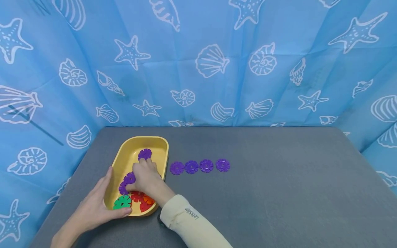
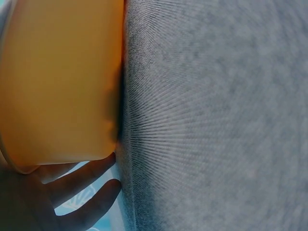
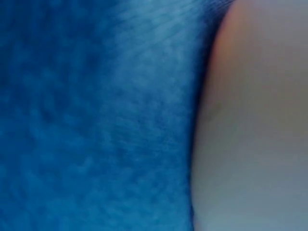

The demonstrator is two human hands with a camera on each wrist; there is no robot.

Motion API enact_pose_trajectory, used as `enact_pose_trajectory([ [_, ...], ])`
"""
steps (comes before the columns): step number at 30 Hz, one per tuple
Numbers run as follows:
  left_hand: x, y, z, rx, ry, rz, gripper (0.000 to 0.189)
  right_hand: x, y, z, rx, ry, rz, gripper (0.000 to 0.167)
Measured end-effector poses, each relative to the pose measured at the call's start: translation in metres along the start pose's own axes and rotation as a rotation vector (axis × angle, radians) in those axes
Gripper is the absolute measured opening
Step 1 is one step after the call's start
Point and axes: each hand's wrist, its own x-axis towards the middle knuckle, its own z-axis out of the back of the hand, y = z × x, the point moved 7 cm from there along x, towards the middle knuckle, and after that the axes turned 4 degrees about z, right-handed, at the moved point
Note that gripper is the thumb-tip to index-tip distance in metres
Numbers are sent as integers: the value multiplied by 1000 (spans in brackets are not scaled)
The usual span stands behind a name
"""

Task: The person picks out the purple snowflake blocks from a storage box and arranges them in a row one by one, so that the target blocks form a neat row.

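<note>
In the head view, a yellow plastic tray (image 1: pixel 126 148) stands on the left part of the table. My left hand (image 1: pixel 94 206) rests against its near left corner, thumb at the front rim, fairly straight fingers along the outer side. My right hand (image 1: pixel 148 177) reaches down into the tray with bent fingers; its fingertips are partly hidden, so any grip is unclear. A purple notched disc (image 1: pixel 144 153) shows just beyond those fingers. Another purple disc (image 1: pixel 129 178) lies left of the hand. A green disc (image 1: pixel 122 202) and red discs (image 1: pixel 145 206) lie at the tray's near end.
Several purple discs (image 1: pixel 191 167) form a row on the grey table (image 1: pixel 279 186) right of the tray. A blue curtain with shell prints (image 1: pixel 186 69) hangs behind and beside the table. The right wrist view is blurred, filled by blue fabric-like texture and a pale surface.
</note>
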Motion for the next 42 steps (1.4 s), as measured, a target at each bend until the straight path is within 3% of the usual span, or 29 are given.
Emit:
enact_pose_trajectory([
  [8,0,1,0,-11,6,1,136,0,-1,6,276,-32,2,41],
  [12,0,1,-1,-16,5,3,136,-3,-1,9,346,-33,-17,45],
  [21,0,0,-1,-10,-5,14,138,-11,-13,40,386,-137,80,47],
  [26,1,2,-1,-4,4,27,138,-18,-28,56,399,-146,96,46],
  [34,1,3,-2,7,4,36,139,-35,-60,80,482,-163,110,55],
  [42,2,4,-3,1,26,64,141,-61,-101,102,468,-236,121,53],
])
